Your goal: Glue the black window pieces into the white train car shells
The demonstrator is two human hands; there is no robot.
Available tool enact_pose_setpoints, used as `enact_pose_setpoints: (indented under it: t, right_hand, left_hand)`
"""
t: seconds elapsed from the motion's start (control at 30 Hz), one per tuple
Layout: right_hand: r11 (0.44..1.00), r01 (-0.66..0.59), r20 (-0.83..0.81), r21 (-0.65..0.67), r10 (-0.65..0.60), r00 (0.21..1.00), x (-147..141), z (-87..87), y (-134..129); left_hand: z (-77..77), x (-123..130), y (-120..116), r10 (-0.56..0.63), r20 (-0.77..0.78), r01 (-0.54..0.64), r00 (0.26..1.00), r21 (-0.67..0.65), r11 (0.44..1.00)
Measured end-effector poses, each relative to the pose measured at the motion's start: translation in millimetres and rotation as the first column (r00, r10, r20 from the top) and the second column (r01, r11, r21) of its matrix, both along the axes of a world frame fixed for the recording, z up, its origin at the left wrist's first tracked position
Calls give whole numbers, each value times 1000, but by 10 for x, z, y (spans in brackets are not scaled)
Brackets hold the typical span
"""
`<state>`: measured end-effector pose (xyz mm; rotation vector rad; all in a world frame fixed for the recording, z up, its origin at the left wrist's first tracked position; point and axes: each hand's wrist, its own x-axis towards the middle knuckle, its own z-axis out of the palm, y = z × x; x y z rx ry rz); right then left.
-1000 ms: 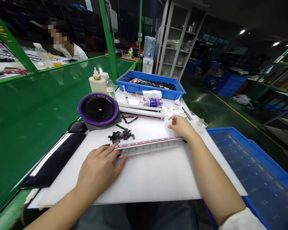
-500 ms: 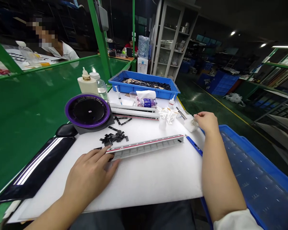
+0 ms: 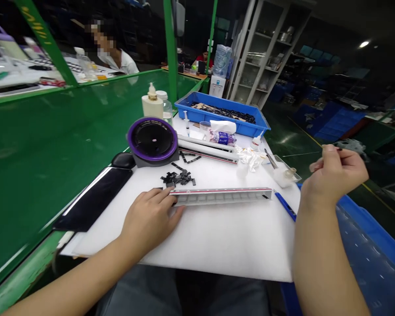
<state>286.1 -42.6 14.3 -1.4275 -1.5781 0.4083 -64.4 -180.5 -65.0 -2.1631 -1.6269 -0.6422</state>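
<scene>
White plastic strip [image 3: 222,197] lies on the table [image 3: 237,245], the left hand [image 3: 149,217] closed around its left end, near some black pieces [image 3: 179,177]. Raised off to the side, the right hand [image 3: 337,175] pinches a thin rod [image 3: 299,154].

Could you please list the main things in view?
Table: 1, white, foreground
Striped shell: 1, white-red, front centre
Other shells: at least 2, white, centre
Small chips: many, black, piled behind striped shell
Slim tool: 1, blue, right of striped shell
Round device: 1, black-purple, centre left
Tray: 1, blue, far end
Nozzle bottle: 1, cream, left of tray
Tissue pack: 1, purple-white, before tray
Co-workers: 2, white and red tops, background
Left hand: 1, bare, touching striped shell
Right hand: 1, bare, raised right, pinching something thin
</scene>
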Motion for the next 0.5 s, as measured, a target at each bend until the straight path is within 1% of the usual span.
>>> enact_pose_setpoints:
  t: [0.1, 0.17, 0.23, 0.3, 0.37, 0.43, 0.5]
  right_hand:
    - [979, -204, -136, 14, 204, 969, -642, -103, -265]
    - [946, -322, -225, 41, 323, 919, -1038, -196, -499]
    - [908, -408, -318, 99, 417, 852, -1332, -284, -720]
    - [864, -479, -379, 153, 499, 779, -1510, -360, -881]
    - [824, -540, -383, 172, 562, 734, -1599, -422, -963]
    - [796, -584, -352, 157, 598, 720, -1637, -471, -982]
    - [785, -605, -328, 135, 612, 720, -1660, -507, -970]
  left_hand:
    - [16, 22, -9, 27, 29, -26, 999, -36, 999]
    - [25, 32, -17, 35, 40, -33, 999, -53, 998]
    - [31, 39, -25, 37, 45, -34, 998, -63, 997]
    - [31, 41, -33, 34, 47, -30, 998, -68, 997]
    - [27, 40, -38, 31, 53, -27, 998, -71, 997]
    - [20, 38, -39, 29, 60, -24, 998, -72, 997]
    - [15, 38, -39, 27, 67, -23, 997, -71, 997]
